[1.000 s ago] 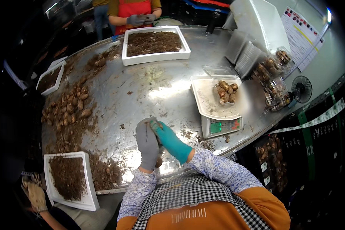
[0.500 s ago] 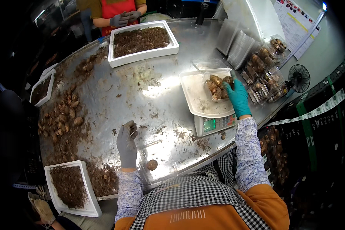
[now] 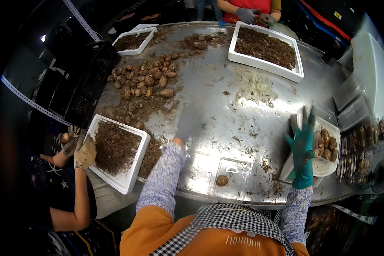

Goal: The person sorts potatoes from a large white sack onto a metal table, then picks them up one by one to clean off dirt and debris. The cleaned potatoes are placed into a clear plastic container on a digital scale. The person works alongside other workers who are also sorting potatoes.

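My left hand (image 3: 187, 126), in a grey glove, is smeared by motion over the metal table (image 3: 217, 115), short of the pile of dirty brown tubers (image 3: 149, 79). My right hand (image 3: 302, 149), teal-gloved with fingers spread, is over the left side of a white weighing tray (image 3: 322, 170), beside a clear pack of tubers (image 3: 328, 145); its scale is mostly hidden. Between my hands, near the front edge, lies a clear empty-looking plastic container (image 3: 239, 166), with a single round tuber (image 3: 222, 180) at its lower left.
White foam trays of debris stand at lower left (image 3: 143, 149), upper left (image 3: 147, 40) and back right (image 3: 264, 64). A co-worker (image 3: 77, 192) at left holds a tuber; another (image 3: 266, 8) stands opposite. Stacked clear lids (image 3: 352, 111), packed tubers (image 3: 362, 136) and a fan (image 3: 379, 175) are at right.
The view has swung left. My hands parted; the right went to the pack on the scale and now has spread fingers, while my left moved up toward the pile.
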Available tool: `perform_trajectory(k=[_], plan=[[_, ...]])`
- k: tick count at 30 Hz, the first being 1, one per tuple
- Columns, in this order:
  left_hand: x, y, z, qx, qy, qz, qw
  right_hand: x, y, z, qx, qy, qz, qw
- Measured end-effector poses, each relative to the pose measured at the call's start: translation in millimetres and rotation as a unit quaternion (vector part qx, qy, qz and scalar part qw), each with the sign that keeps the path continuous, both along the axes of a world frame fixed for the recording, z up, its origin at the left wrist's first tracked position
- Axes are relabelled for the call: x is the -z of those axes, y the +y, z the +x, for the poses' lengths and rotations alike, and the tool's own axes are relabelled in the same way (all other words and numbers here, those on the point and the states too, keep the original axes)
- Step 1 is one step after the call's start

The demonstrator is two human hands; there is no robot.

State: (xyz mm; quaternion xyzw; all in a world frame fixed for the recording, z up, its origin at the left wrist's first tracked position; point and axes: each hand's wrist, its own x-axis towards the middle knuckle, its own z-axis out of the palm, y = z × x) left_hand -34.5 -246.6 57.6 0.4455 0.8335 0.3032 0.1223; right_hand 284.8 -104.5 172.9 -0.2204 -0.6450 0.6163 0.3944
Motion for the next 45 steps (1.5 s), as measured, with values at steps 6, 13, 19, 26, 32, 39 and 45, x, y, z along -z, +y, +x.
perform_trajectory(k=[6,13,19,26,32,39,45], plan=[[25.3,13.0,-144.8,-0.284,0.133,-0.119,0.942,58.7,4.3,-3.0,0.015,0.110,-0.222,0.969],[4.5,20.4,-149.7,-0.125,0.030,-0.228,0.965,69.8,-9.4,-43.8,-0.020,-0.003,-0.263,0.965],[-19.0,3.9,-61.3,0.001,-0.242,0.122,0.962,69.6,-26.9,-96.2,-0.103,-0.112,-0.182,0.972],[-39.3,-15.6,32.5,0.083,-0.437,0.211,0.871,66.7,-42.6,-140.8,-0.088,-0.136,0.090,0.983],[-37.5,-20.4,79.8,0.066,-0.500,0.278,0.817,65.9,-53.8,-146.2,-0.112,-0.073,-0.147,0.980],[-31.3,-34.5,93.7,0.113,-0.542,0.336,0.762,94.5,-21.5,-127.6,0.020,-0.236,-0.033,0.971],[-25.0,-37.6,93.9,0.098,-0.641,0.330,0.686,57.9,-61.0,-115.0,-0.071,-0.199,0.046,0.976]])
